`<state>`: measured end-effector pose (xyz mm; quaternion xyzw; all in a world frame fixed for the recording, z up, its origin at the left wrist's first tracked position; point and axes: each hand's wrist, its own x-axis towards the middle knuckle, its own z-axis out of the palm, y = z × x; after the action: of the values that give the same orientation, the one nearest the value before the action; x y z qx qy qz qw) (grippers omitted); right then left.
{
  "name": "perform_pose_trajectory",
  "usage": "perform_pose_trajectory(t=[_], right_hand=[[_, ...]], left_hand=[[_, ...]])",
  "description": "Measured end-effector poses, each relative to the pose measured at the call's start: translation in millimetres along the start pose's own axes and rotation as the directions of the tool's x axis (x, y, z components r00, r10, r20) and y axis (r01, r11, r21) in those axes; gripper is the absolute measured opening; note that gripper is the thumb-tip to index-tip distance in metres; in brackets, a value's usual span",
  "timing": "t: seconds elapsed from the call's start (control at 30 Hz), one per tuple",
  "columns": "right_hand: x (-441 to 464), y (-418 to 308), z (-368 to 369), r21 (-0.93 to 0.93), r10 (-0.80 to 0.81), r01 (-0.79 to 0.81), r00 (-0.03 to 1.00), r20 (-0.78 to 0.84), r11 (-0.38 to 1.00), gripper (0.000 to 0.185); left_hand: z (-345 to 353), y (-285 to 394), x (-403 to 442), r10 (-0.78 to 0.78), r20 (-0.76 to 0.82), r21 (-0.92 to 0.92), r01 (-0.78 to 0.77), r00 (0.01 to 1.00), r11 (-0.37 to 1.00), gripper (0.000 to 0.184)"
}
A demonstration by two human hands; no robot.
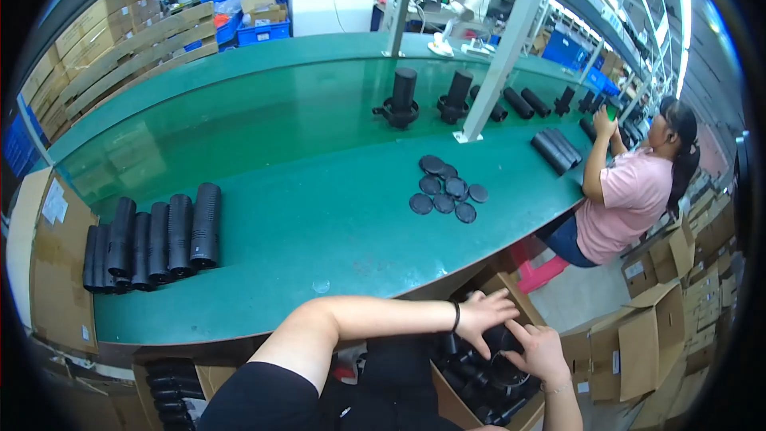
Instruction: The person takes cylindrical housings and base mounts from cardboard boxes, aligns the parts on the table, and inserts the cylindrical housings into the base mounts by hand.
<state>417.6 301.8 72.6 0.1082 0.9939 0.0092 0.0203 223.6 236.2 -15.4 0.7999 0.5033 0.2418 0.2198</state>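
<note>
Both my hands are low at the right, over a cardboard box [449,399] of black plastic parts. My left hand [485,319], with a dark band at its wrist, has its fingers spread above a round black part [501,341]. My right hand [542,353] curves its thumb and fingers around this part's side; my hands partly cover it. Just below lies a black ring-shaped part [511,371] among the others in the box. On the green bench, several black discs [455,187] lie in a loose group ahead of my hands.
Several black ribbed tubes [180,227] stand at the left end of the green bench [303,207], beside a cardboard box [60,255]. Black tubes on round bases [401,100] stand farther back near a grey post [503,56]. A person in a pink shirt [630,199] sits at the right.
</note>
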Motion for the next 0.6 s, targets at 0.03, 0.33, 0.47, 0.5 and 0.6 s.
perform_pose_trajectory(t=[0.03, 0.33, 0.47, 0.5, 0.6], right_hand=[[-1, -10, -19, 0.016, -0.023, 0.024, 0.999, -0.028, 1.000, 0.059], [-8, -51, -92, 0.144, -0.089, 0.182, 0.866, -0.491, 0.973, 0.073], [12, -53, -96, 0.149, -0.139, 0.239, 0.862, -0.487, 0.960, 0.054], [18, -53, -95, 0.133, -0.166, 0.260, 0.859, -0.484, 0.956, 0.051], [38, -61, -95, 0.080, -0.237, 0.312, 0.843, -0.483, 0.947, 0.040]], left_hand=[[-2, 9, 1, 0.095, -0.023, -0.011, -0.095, 0.995, 0.995, 0.097], [-198, 76, -61, 0.403, -0.667, 0.531, 0.020, 0.627, 0.847, 0.050], [-286, 46, -128, 0.427, -0.904, 0.416, 0.284, 0.026, 0.864, 0.051], [-283, 38, -146, 0.233, -0.969, 0.226, 0.078, -0.083, 0.971, 0.049], [-254, 15, -202, -0.261, -0.958, -0.226, -0.247, -0.120, 0.942, 0.040]])
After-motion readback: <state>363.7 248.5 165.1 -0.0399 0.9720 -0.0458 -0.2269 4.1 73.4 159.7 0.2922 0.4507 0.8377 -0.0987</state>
